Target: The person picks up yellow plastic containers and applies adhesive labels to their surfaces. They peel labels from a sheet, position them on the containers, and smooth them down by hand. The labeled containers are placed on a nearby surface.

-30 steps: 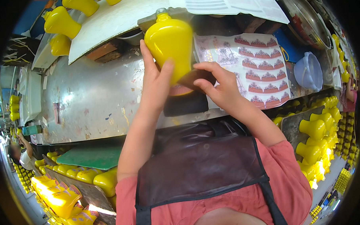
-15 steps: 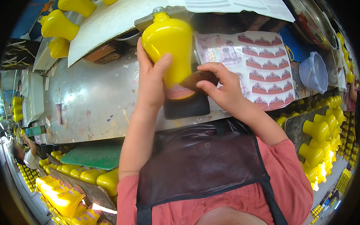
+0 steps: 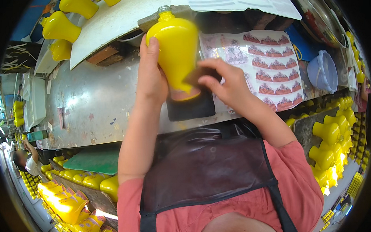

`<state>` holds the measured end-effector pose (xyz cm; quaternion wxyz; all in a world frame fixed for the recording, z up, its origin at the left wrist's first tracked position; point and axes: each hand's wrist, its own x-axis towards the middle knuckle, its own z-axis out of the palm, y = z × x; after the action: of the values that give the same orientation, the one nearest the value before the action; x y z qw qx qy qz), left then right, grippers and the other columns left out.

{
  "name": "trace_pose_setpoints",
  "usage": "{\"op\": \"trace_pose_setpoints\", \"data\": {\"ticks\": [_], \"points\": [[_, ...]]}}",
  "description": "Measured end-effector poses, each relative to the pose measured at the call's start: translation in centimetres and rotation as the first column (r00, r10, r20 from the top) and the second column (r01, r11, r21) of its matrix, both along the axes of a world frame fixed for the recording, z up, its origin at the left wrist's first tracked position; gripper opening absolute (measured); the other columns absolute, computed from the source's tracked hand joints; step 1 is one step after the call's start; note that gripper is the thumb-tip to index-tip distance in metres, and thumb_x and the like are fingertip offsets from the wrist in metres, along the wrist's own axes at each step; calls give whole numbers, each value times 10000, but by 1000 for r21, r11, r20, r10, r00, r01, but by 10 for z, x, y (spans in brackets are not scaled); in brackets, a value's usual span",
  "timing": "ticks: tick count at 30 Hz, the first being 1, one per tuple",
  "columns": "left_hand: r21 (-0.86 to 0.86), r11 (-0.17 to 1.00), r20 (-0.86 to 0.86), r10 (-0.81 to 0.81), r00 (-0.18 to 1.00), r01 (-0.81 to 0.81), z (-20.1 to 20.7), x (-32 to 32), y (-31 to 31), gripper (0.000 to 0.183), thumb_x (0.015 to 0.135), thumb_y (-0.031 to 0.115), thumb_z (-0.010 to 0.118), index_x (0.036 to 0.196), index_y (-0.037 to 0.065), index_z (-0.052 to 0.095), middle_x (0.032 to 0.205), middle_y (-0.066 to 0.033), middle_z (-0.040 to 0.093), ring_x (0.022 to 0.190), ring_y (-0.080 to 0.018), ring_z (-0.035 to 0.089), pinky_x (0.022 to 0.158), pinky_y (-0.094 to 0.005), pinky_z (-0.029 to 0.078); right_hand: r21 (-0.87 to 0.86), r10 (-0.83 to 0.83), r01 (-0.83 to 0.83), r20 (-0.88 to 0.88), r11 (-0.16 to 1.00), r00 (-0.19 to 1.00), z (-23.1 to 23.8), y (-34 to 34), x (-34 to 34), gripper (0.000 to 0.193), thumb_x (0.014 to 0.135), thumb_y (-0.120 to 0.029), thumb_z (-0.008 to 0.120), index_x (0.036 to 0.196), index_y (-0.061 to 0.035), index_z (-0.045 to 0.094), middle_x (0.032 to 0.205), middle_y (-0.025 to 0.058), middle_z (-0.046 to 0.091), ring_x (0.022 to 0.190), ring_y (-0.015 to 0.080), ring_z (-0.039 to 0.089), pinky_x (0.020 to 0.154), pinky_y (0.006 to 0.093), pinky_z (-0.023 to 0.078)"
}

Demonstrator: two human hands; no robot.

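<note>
A glossy yellow vase-shaped bottle [image 3: 173,48] lies with its clear neck pointing away, by a grey block [image 3: 147,22]. Its narrower foot is toward me, over a black block [image 3: 192,110]. My left hand [image 3: 151,76] is wrapped round the bottle's left side, thumb up along it. In my right hand [image 3: 231,83], pinched between thumb and fingers, is a dark brown flat scraper [image 3: 201,75]. The scraper is at the bottle's lower right side, just above a pink decal band [image 3: 182,94] round the foot. Motion smears the right fingers slightly.
Right of the bottle lies a decal sheet [image 3: 273,72] with rows of pink crown-like prints. A pale blue bucket [image 3: 322,73] stands beyond it. Yellow bottles [image 3: 62,25] stand far left; more [image 3: 330,137] fill racks on the right. A co-worker [image 3: 28,161] is at far left.
My right hand and scraper have moved slightly up and left along the bottle. My left thumb has shifted from the bottle's front toward its left edge.
</note>
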<state>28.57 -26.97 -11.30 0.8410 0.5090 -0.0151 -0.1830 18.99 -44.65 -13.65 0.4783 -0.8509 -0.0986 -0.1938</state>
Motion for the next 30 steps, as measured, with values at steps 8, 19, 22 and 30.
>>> {"op": "trace_pose_setpoints", "data": {"ticks": [8,19,22,30], "points": [[241,958,165,119,979,-157,0,-20,4,578,1112,467,382,1518,56,360,1458,-105,517,1327,-232,512,1136,-402,394,23,73,-74,30,997,997,6,-3,-6,302,881,-67,788,1167,-32,693,1000,104,742,875,176,727,753,284,571],[69,998,143,-4,990,-6,-9,-17,9,669,1118,442,385,1612,48,163,1547,-123,415,1397,-271,443,1171,-410,359,-130,201,-183,148,975,968,16,2,-2,316,837,-13,786,1140,-40,702,985,121,743,852,275,734,723,342,583],[176,984,177,10,984,-42,-14,-14,2,666,1117,445,391,1607,62,153,1525,-128,433,1371,-270,464,1162,-411,366,-199,-40,60,105,978,994,17,3,0,313,835,-17,789,1135,-40,703,986,127,743,836,275,734,705,340,580],[155,987,198,9,980,-41,-26,-6,7,634,1122,427,374,1619,89,174,1539,-139,417,1383,-266,453,1164,-399,364,-208,175,-161,50,965,983,17,6,-6,315,845,-60,797,1147,-67,708,986,125,745,824,253,740,701,318,579]]}}
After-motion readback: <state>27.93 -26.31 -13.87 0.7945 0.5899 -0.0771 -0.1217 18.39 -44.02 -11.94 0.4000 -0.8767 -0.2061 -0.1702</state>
